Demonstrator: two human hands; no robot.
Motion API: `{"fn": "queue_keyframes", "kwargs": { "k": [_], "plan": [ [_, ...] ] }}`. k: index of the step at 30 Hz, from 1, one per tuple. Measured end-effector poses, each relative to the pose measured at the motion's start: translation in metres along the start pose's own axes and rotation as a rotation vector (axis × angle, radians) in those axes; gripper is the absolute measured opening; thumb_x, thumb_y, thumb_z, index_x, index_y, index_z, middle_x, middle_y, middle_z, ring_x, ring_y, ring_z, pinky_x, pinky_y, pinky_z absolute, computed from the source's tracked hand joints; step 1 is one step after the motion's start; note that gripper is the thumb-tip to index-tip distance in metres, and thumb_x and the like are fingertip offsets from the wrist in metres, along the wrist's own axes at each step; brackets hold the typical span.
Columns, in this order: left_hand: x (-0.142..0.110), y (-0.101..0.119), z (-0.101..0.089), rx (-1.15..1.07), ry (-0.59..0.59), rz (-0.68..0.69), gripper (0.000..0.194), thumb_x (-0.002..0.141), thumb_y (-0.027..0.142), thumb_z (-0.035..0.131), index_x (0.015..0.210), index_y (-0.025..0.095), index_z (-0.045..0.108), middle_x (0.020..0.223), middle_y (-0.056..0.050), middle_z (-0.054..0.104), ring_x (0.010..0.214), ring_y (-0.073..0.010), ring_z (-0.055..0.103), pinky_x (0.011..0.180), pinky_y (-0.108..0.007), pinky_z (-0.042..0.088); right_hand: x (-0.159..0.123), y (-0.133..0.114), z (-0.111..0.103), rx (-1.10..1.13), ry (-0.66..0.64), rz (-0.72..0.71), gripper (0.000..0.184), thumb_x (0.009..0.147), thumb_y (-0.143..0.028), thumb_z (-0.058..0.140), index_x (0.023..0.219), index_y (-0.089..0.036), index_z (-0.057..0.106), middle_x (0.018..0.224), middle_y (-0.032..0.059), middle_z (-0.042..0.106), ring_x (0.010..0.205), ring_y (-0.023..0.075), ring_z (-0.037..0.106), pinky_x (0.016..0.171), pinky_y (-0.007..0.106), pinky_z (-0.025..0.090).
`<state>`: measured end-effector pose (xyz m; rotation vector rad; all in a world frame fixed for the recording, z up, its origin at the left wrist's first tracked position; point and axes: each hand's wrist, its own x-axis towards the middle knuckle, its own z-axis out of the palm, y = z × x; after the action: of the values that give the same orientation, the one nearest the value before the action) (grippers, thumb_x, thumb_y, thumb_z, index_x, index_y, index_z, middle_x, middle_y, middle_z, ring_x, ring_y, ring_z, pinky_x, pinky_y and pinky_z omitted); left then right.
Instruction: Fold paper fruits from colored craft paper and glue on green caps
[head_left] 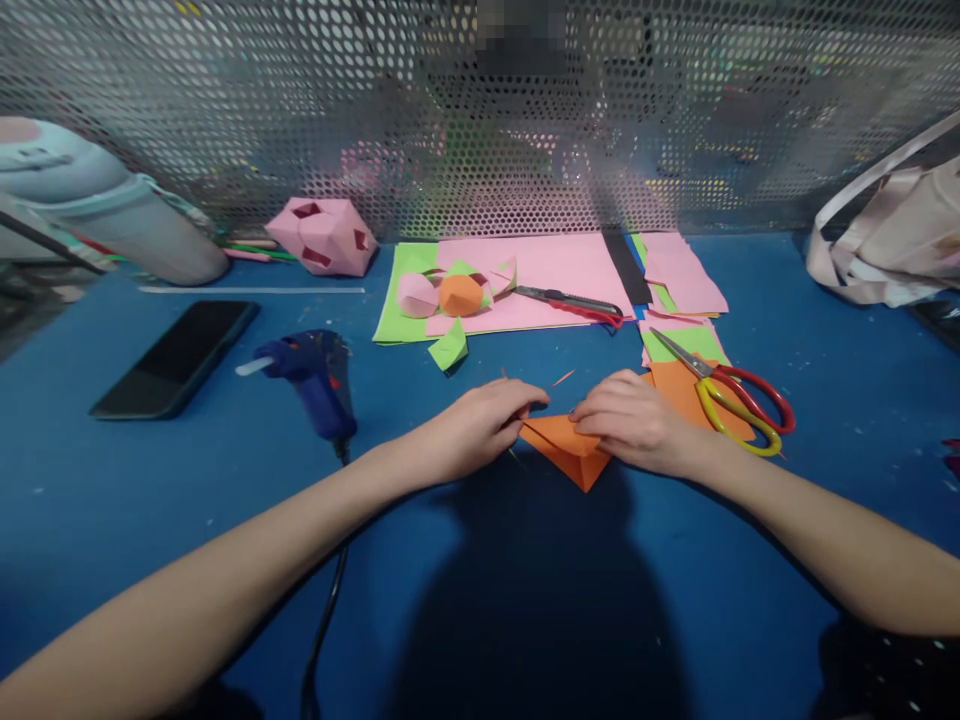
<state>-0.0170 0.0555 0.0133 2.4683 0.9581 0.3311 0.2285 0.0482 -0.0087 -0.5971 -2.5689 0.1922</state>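
Note:
A folded piece of orange paper (577, 450) lies on the blue table between my two hands, its point turned toward me. My left hand (491, 420) pinches its left corner between thumb and fingers. At the upper right edge, my right hand (630, 420) has its fingers closed on the paper, and part of the sheet is hidden under them. Just right of that hand are scissors (720, 385) with red and yellow handles, resting on orange paper squares (679, 395). Thin orange scraps lie near my fingertips.
A blue glue gun (311, 380) with its cord and a phone (180, 360) lie left. Behind are a pink paper ball (322, 237), pink sheets (555, 255), small folded pieces, a cutter knife (570, 300) and a tumbler (112, 200). A perforated metal panel (420, 120) stands at the back; a bag (900, 225) sits right.

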Motion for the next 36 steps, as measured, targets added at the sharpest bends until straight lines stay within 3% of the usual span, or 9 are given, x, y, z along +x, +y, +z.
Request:
{"fn": "queue_keyframes", "kwargs": {
  "k": [8, 14, 22, 36],
  "plan": [
    [0.001, -0.003, -0.012, -0.114, -0.083, 0.002, 0.029, 0.084, 0.010, 0.044, 0.107, 0.016, 0.059, 0.087, -0.003, 0.060, 0.081, -0.0129, 0.056, 0.077, -0.023, 0.042, -0.003, -0.002, -0.004, -0.151, -0.138, -0.125, 0.023, 0.092, -0.011, 0.039, 0.096, -0.016, 0.061, 0.106, 0.0085, 0.065, 0.099, 0.0194, 0.054, 0.080, 0.035, 0.037],
    [0.001, -0.008, -0.016, -0.127, -0.131, 0.071, 0.018, 0.085, 0.010, 0.045, 0.091, 0.016, 0.062, 0.088, -0.003, 0.059, 0.081, -0.0130, 0.055, 0.075, -0.023, 0.042, -0.010, -0.007, 0.001, -0.149, -0.082, -0.123, 0.020, 0.093, -0.013, 0.043, 0.099, -0.014, 0.062, 0.106, 0.0090, 0.065, 0.100, 0.0195, 0.053, 0.079, 0.034, 0.039],
    [0.001, -0.010, -0.018, -0.150, -0.155, 0.076, 0.017, 0.087, 0.015, 0.045, 0.091, 0.016, 0.062, 0.089, -0.004, 0.060, 0.081, -0.0133, 0.055, 0.075, -0.023, 0.042, -0.016, -0.011, -0.005, -0.174, -0.111, -0.200, 0.018, 0.092, -0.015, 0.047, 0.102, -0.014, 0.062, 0.106, 0.0090, 0.065, 0.103, 0.0213, 0.053, 0.080, 0.036, 0.039],
    [0.002, -0.010, -0.019, -0.154, -0.175, 0.098, 0.018, 0.087, 0.015, 0.047, 0.091, 0.016, 0.064, 0.087, -0.004, 0.061, 0.081, -0.0137, 0.056, 0.076, -0.025, 0.043, -0.018, -0.015, -0.013, -0.169, -0.162, -0.185, 0.018, 0.093, -0.017, 0.045, 0.096, -0.018, 0.063, 0.104, 0.0074, 0.063, 0.106, 0.0201, 0.050, 0.085, 0.036, 0.039]
  ]
}}
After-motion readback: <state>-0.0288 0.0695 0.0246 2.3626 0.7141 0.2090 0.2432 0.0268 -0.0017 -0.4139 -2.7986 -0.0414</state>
